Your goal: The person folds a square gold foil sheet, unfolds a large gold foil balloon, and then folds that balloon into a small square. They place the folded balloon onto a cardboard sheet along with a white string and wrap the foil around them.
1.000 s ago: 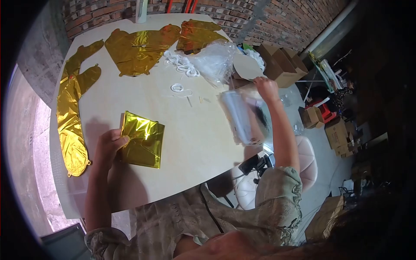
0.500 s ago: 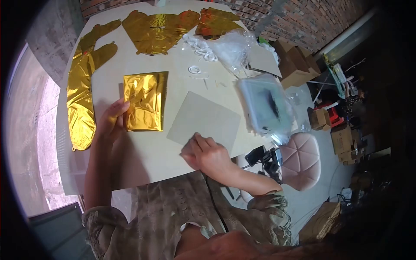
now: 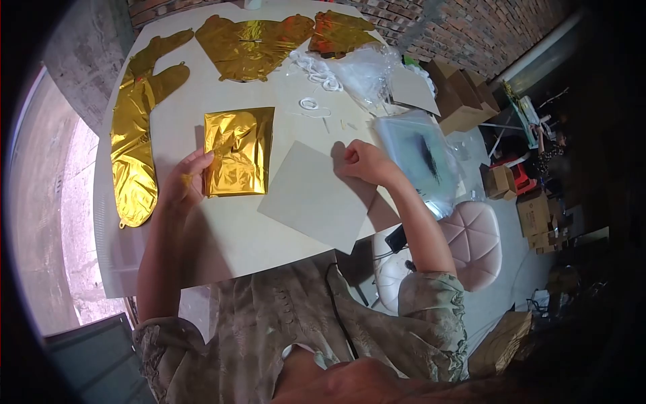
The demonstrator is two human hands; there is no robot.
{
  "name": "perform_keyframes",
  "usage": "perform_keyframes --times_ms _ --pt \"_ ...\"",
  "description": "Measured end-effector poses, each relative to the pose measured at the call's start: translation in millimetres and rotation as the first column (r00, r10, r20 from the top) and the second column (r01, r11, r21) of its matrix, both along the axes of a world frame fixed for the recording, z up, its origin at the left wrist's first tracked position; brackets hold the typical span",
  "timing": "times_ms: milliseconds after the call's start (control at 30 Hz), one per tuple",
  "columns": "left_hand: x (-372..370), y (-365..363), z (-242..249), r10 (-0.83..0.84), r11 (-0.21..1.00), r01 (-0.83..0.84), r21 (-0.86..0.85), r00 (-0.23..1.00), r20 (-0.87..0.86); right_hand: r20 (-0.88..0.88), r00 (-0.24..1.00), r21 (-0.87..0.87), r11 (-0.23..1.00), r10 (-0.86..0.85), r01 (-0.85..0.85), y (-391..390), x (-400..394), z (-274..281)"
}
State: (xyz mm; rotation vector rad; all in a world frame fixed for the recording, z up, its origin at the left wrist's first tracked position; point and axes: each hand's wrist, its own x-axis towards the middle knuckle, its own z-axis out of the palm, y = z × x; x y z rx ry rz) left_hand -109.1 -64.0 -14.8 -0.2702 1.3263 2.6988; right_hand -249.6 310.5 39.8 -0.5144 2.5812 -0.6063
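Observation:
A folded gold foil packet [image 3: 239, 153] is held upright by its left edge, between the thumb and fingers of my left hand [image 3: 190, 176]. Flat on the table lies a square grey sheet [image 3: 309, 195]. Over this sheet's upper right side is my right hand [image 3: 363, 161], its fingers curled together; whatever they pinch, if anything, is too small to make out. A stack of clear plastic bags [image 3: 420, 158] lies just right of that hand. White string [image 3: 309, 104] rests on the table beyond the sheet.
Flat gold foil balloons lie along the left [image 3: 134, 155] and far side [image 3: 249, 47] of the table [image 3: 222, 256]. Crumpled clear plastic [image 3: 367, 74] is at the back right. Beyond the right edge stand cardboard boxes [image 3: 451, 101] and a padded chair [image 3: 471, 246].
My right hand has moved up and right, from the grey sheet's near edge to its upper right side. The foil packet in my left hand has shifted slightly right and up.

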Motion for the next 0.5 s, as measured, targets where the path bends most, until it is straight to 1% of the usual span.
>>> perform_keyframes --times_ms 33,100,167,233,267,333,467,500 --pt "0 1 2 0.014 1.000 -0.014 -0.001 1.000 0.008 0.037 0.999 -0.153 0.988 0.000 0.006 1 -3 -3" --pt "1 2 6 0.034 0.999 -0.034 0.003 0.999 0.020 0.062 0.998 -0.125 0.992 -0.018 0.025 2 -6 -6" --pt "3 3 9 -0.010 1.000 0.010 -0.008 1.000 -0.002 0.091 0.995 -0.098 0.994 -0.039 0.048 -1 -2 -4" --pt "5 8 17 0.005 1.000 -0.006 -0.020 1.000 -0.008 -0.014 0.999 -0.017 0.999 -0.049 0.048 -6 4 1" --pt "6 9 19 0.017 0.999 -0.018 -0.034 1.000 -0.017 -0.012 0.999 -0.016 0.999 -0.045 0.045 -8 9 5" --pt "3 4 11 0.007 0.999 -0.007 -0.036 1.000 -0.012 -0.069 0.997 -0.119 0.993 -0.024 0.015 -13 17 12" --pt "4 4 11 -0.004 0.998 0.004 -0.063 1.000 0.005 -0.122 0.992 -0.076 0.997 0.013 -0.022 -24 23 4" --pt "5 6 13 -0.003 0.998 0.003 -0.063 1.000 0.008 -0.121 0.992 -0.195 0.980 0.027 -0.050 -23 21 -7"
